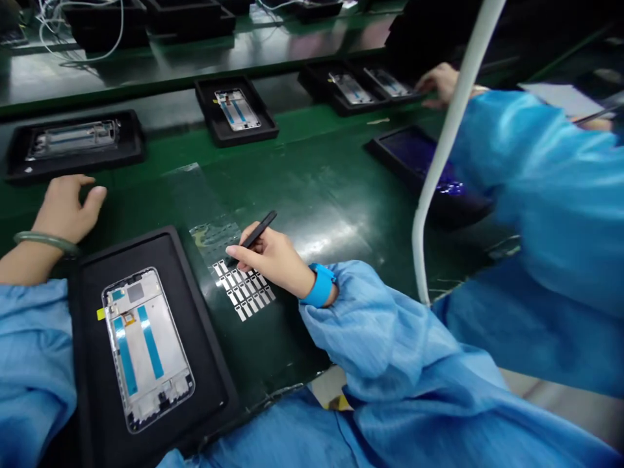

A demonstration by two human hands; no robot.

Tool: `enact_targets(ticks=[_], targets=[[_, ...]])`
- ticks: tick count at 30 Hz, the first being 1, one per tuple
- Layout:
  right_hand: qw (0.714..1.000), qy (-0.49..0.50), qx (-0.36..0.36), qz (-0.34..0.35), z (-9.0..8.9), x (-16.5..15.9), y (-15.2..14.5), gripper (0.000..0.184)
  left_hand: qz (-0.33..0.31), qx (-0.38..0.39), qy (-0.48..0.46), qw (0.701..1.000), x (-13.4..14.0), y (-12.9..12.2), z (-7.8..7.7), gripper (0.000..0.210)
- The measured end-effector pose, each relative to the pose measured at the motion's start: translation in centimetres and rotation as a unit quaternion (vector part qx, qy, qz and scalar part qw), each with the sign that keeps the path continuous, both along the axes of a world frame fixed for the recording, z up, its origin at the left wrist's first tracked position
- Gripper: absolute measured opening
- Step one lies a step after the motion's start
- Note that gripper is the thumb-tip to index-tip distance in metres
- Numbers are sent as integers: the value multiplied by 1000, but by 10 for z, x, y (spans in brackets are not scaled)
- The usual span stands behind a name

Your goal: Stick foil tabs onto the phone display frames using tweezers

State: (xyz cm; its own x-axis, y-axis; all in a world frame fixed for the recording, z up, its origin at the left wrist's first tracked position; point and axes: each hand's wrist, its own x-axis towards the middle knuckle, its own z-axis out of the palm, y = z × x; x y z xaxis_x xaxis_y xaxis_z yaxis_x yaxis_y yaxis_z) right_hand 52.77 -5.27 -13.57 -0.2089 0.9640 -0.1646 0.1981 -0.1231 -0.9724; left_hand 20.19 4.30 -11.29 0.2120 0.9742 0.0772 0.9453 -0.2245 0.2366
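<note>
My right hand point(277, 260) grips black tweezers point(260, 229), their tips hidden behind the fingers. Under it lies a clear sheet with rows of small white stickers point(246, 292); its upper part is bare film point(214, 237). My left hand point(73, 208) holds nothing, thumb and forefinger apart, above the table beyond the near tray. That black tray point(195, 305) stands in front of me at the left. Inside it lies a silver phone frame point(163, 325) with two blue strips and a yellow tab on its left edge.
Along the back stand black trays with phone frames point(238, 110) and a clear-wrapped part point(73, 138). At right, a co-worker's hand point(441, 83) reaches to another tray point(351, 91). A pale curved tube point(441, 162) rises between us. A dark tray with a purple sheet point(409, 153) lies beside it.
</note>
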Motion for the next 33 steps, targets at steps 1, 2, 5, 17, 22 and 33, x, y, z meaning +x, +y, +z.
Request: enact_targets(ticks=[1,2,5,17,22,33], targets=[[1000,-2,-1,4,0,-1,0,33,-35,3,-8,999,14,-11,3,57],[1000,-1,-2,7,0,-1,0,33,-89,-11,-18,996,29,-25,6,59],[1000,-1,0,14,0,-2,-1,33,-302,-80,4,950,69,-73,13,49],[1000,-3,2,30,1,-6,-1,32,-365,-31,34,930,96,-116,2,51],[998,38,-39,6,4,-9,1,33,-369,-20,41,928,97,-118,2,52],[967,224,-124,-14,27,-12,5,29,-324,-66,-84,940,97,-119,6,41]])
